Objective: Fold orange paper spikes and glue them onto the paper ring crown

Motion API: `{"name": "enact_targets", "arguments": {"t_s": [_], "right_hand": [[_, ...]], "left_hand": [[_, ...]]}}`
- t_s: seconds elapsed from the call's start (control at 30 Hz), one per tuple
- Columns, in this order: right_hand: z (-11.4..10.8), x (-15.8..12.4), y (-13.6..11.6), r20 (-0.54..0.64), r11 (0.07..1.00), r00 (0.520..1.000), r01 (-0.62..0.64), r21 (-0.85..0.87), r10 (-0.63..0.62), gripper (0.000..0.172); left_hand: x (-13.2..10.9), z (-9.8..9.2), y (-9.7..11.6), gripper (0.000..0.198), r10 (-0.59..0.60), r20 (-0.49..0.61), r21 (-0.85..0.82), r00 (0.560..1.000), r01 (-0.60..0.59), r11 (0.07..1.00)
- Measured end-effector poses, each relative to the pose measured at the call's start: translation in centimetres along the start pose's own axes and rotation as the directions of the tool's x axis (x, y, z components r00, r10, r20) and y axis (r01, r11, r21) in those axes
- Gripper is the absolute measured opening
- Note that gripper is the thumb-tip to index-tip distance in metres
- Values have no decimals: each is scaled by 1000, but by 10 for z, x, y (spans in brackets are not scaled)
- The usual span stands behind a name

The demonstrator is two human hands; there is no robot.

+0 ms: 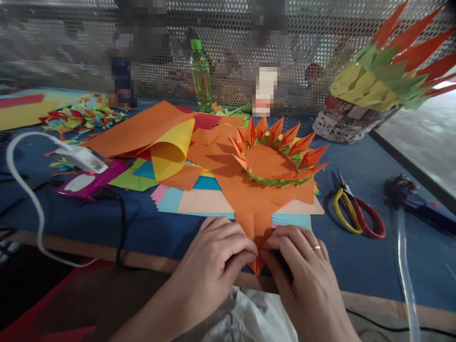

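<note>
We note folded orange paper [253,225] between left hand [223,251] and right hand [301,261], at the counter's [160,237] near edge; each, nearly closed, pinches one side, probably keeping creases even. Scissors [347,191] lie right of both, seemingly for easy reach.

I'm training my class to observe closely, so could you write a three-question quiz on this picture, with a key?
1. What do the left hand and right hand both touch?
2. True or false: the scissors lie left of the bottle.
3. What colour is the bottle's cap? A) red B) green C) white

Key: 1. Folded orange paper. 2. False; they lie right of it. 3. B.
</note>
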State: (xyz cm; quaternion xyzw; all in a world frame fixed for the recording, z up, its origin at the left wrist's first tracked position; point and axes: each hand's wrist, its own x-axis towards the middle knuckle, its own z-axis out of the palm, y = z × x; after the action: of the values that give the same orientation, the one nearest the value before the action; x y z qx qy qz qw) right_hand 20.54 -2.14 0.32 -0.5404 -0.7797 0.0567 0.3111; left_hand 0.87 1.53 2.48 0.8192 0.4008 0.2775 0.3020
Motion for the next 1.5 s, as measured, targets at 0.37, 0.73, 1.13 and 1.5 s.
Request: {"name": "enact_targets", "arguments": {"t_s": [0.37, 0.73, 1.13, 1.5], "right_hand": [[0, 0, -2, -8, 1000, 1000, -22, 2, 22, 11], [2, -2, -2, -7, 998, 999, -54, 11, 54, 12], [2, -2, -2, 2, 998, 998, -58, 7, 58, 12], [0, -3, -1, 19, 999, 999, -48, -25, 49, 9]], "left_hand": [[-2, 4, -2, 18, 57, -40, 23, 998, -56, 998], [-3, 7, -1, 18, 46, -56, 32, 997, -45, 998], [-3, 10, 0, 18, 59, -91, 69, 994, -53, 996], [-7, 10, 3, 12, 38, -67, 167, 997, -26, 986]]}}
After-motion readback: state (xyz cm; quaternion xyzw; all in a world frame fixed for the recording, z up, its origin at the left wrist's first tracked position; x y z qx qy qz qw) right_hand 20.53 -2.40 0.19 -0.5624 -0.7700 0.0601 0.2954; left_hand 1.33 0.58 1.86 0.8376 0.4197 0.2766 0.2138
